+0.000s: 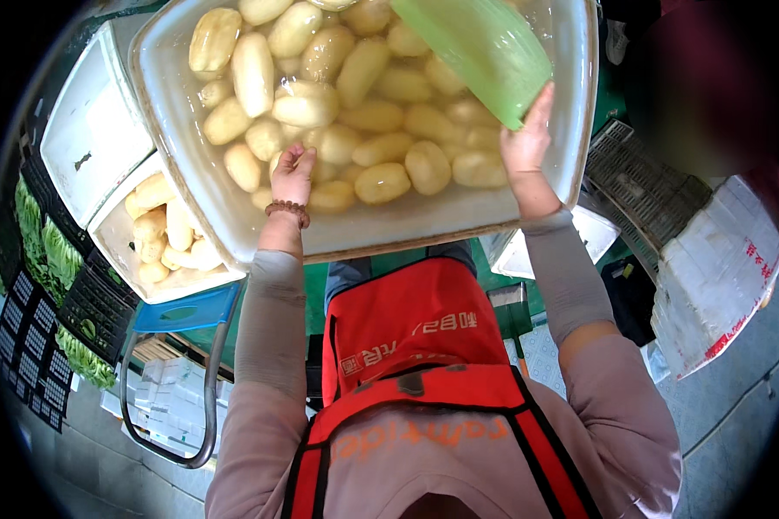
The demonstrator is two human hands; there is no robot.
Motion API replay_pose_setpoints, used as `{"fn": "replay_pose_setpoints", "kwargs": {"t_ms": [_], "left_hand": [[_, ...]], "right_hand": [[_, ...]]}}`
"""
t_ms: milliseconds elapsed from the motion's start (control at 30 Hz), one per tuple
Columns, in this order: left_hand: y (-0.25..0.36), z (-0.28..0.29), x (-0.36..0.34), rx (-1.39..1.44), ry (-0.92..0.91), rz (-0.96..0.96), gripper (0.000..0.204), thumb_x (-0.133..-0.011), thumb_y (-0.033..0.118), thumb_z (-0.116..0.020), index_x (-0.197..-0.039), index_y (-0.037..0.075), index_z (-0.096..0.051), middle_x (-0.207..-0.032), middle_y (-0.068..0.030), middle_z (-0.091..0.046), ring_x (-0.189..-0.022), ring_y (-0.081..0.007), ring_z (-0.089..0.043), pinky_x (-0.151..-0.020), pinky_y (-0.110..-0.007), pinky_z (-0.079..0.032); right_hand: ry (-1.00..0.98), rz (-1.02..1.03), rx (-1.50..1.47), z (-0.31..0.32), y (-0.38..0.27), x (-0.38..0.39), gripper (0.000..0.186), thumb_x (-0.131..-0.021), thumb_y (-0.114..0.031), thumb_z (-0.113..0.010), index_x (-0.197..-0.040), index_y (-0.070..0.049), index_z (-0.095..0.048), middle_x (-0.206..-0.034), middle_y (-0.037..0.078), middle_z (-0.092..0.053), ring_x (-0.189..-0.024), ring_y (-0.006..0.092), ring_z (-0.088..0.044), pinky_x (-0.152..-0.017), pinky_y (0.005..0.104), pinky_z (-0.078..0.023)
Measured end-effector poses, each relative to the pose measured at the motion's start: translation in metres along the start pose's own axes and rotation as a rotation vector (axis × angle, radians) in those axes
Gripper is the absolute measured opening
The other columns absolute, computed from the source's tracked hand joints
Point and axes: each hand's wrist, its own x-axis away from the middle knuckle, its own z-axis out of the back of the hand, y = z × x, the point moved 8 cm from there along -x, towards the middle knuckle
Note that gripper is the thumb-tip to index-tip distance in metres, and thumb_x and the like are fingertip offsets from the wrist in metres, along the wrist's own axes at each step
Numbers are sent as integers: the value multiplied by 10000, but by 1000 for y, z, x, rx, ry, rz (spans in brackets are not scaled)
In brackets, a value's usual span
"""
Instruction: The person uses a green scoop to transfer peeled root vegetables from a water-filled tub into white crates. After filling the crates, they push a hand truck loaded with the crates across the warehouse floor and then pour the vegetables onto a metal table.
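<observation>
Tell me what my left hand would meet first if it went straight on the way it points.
Your left hand would probably meet a potato in the tub, though the picture leaves their depth unclear.

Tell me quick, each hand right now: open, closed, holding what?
Left hand: closed, fingers curled together over the potatoes; can't tell whether it holds anything.
Right hand: closed, holding the pale-green elongated object by its near end.

Free strip inside tub point(407, 228) along near wall; potatoes point(383, 183) crowd middle; green piece point(485, 56) bars far right.
</observation>
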Motion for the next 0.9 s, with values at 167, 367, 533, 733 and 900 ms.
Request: {"fn": "replay_pose_setpoints", "kwargs": {"t_ms": [167, 367, 533, 733, 900], "left_hand": [[-24, -4, -7, -151, 25, 24, 567, -827, 263, -698, -1257, -37, -485, -1204, -120, -558, -1034, -169, -546, -898, -268, -423], [-91, 17, -15, -380, 80, 21, 608, -794, 332, -715, -1244, -19, -507, -1176, -179, -597, -1044, -244, -584, -904, -308, -445], [-110, 13, -7, -463, 79, 119, 520, -816, 297, -710, -1180, -22, -519, -1120, -110, -599, -1008, -190, -563, -884, -295, -431], [-90, -7, 6, -377, 25, 198, 667, -792, 333, -719, -1288, -16, -442, -1275, -183, -531, -1146, -246, -522, -966, -335, -394], [-82, -21, 11, -309, 81, 135, 707, -776, 324, -736, -1311, 4, -400, -1247, -167, -531, -1166, -243, -501, -985, -335, -379]], "right_hand": [[-43, 41, -22, -26, -12, -16, 974, -651, -13, -659, -1467, -78, -132, -1430, 301, -271, -961, 422, -594, -692, 414, -544], [-332, 102, 118, -33, 3, 31, 982, -651, -22, -654, -1474, -121, -127, -1436, 310, -253, -711, 384, -647, -577, 392, -545], [-473, -5, 212, -48, -10, 31, 962, -685, -42, -632, -1481, -148, -100, -1432, 326, -238, -709, 397, -645, -564, 410, -547], [-552, -63, 173, -56, -28, 44, 990, -708, -137, -666, -1479, -119, -45, -1400, 343, -280, -754, 443, -631, -611, 439, -550], [-516, -57, 114, -45, -13, 44, 1034, -733, -179, -690, -1468, -91, 31, -1388, 413, -209, -746, 436, -637, -639, 427, -552]]}}
